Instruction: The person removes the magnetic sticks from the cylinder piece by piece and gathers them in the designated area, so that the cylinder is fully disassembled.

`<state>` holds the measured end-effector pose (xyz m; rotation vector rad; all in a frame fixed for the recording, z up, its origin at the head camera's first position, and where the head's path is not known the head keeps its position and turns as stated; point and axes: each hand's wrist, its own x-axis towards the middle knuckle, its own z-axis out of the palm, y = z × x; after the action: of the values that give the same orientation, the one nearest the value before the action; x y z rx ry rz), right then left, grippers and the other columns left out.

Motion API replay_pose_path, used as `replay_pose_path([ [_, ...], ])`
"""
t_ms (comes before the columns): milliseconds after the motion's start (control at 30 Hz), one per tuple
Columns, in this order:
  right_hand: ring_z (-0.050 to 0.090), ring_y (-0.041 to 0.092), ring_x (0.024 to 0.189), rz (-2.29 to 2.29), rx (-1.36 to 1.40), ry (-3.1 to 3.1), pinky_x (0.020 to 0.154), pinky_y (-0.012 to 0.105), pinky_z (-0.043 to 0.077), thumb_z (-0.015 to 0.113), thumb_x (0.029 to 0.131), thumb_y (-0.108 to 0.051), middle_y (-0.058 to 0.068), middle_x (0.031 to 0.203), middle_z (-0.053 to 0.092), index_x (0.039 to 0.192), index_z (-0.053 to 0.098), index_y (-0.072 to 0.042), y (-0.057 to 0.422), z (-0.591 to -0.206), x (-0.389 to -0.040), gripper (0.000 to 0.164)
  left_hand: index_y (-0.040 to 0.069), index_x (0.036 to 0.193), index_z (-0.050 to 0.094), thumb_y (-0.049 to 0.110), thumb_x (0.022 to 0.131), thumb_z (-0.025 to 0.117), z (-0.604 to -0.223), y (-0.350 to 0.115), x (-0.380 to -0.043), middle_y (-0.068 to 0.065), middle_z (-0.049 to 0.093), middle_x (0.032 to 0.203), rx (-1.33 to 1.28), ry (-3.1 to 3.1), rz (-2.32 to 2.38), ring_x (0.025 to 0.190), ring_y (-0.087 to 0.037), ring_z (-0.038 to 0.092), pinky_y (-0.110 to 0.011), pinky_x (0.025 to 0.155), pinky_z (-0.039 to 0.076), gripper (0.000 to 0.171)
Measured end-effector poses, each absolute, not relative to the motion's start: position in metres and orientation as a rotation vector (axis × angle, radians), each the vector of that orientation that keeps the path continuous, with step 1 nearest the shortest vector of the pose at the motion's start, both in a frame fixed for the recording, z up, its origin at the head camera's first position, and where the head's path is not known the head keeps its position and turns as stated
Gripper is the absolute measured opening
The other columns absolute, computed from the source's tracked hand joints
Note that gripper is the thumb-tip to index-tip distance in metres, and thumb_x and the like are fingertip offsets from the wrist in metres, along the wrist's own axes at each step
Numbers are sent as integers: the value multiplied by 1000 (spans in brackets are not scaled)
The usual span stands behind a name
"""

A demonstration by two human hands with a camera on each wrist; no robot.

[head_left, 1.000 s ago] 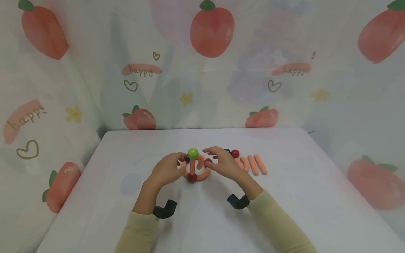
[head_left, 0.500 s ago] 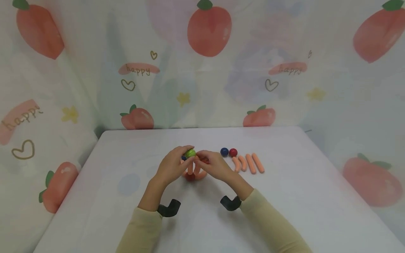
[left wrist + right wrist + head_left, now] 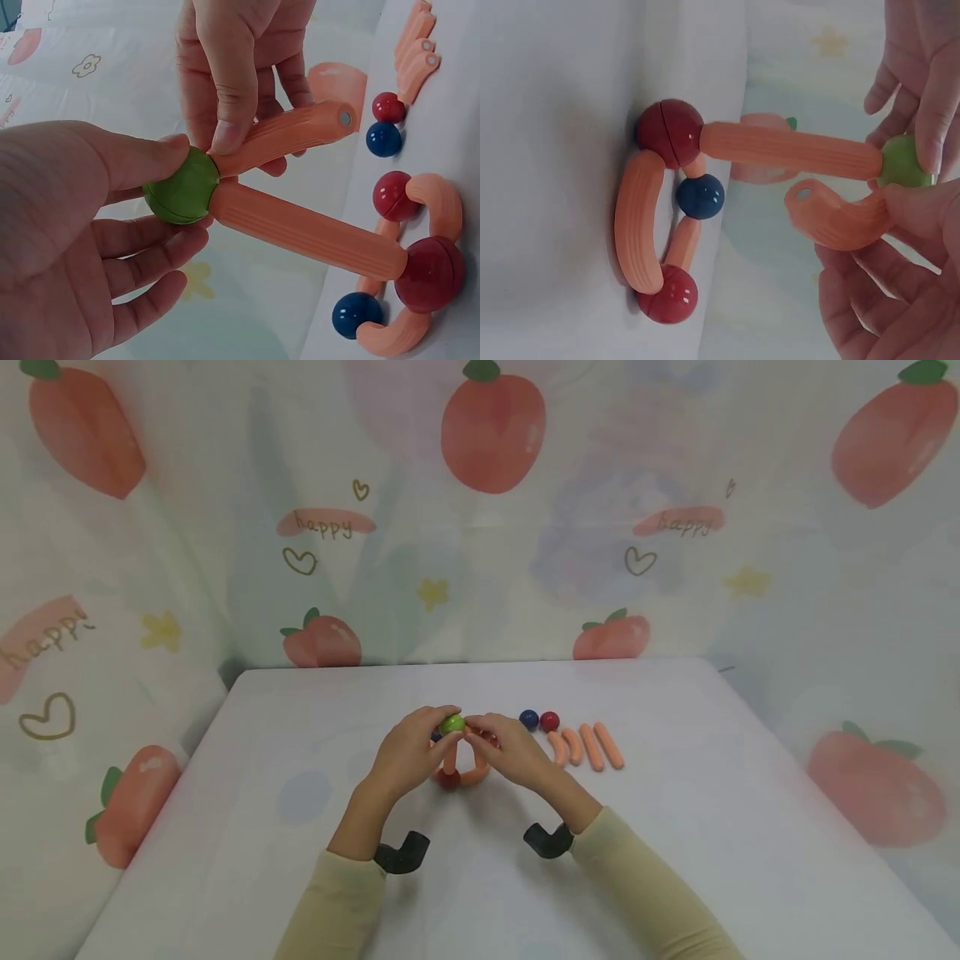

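My left hand (image 3: 411, 753) pinches a glossy green ball (image 3: 180, 187) between thumb and fingers. The ball sits atop a straight orange rod (image 3: 307, 232), which rises from a dark red ball (image 3: 671, 133) on the table. With thumb and fingers, my right hand (image 3: 513, 752) grips a curved orange rod (image 3: 844, 221). One end of that rod is right at the green ball; its other end points away and shows a small silvery disc. Below, curved orange rods (image 3: 639, 221) join the red ball, a blue ball (image 3: 700, 196) and another red ball (image 3: 671, 294) in a ring.
Right of the ring lie a loose blue ball (image 3: 528, 720) and a red ball (image 3: 550, 721). Beside them are two short curved rods (image 3: 572, 747) and two straight rods (image 3: 609, 745). A white table (image 3: 300, 868) lies beneath, with a fruit-printed cloth (image 3: 480, 577) behind.
Both hands have come together at the top of the upright rod. The left now holds the green ball, and the right has taken hold of the curved rod beside it.
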<state>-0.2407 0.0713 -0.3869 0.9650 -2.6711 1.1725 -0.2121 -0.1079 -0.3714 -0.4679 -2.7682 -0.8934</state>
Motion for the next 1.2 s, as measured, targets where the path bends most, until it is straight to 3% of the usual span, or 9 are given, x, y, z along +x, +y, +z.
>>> replay_pose_path([
  [233,59,22,91,1209,584,-2719,75,35,50,52,95,-19,9,105,63,119,59,-3,86,-397,-248,30,11,124,57,24,88,63,-369,-108,-211,-7,60,111,-439,-2765,-897,97,-20,56,-36,81,48,39],
  [533,54,24,78,1077,417,-2831,67,36,46,56,92,-16,10,86,61,101,63,3,118,-410,-270,23,12,125,55,25,88,63,-368,-110,-210,-7,59,114,-434,-2792,-913,100,-20,55,-36,84,47,40],
  [800,55,26,91,900,211,-3044,81,40,45,61,89,-21,14,101,61,109,62,4,147,-424,-293,32,14,127,55,27,89,62,-367,-109,-210,-6,58,116,-397,-2827,-924,99,-20,55,-35,83,47,41],
  [1200,54,23,79,754,163,-3120,72,35,44,59,90,-18,11,89,61,105,64,3,147,-435,-304,27,14,127,55,28,88,62,-368,-110,-211,-6,59,113,-400,-2816,-931,97,-19,55,-34,81,48,42],
])
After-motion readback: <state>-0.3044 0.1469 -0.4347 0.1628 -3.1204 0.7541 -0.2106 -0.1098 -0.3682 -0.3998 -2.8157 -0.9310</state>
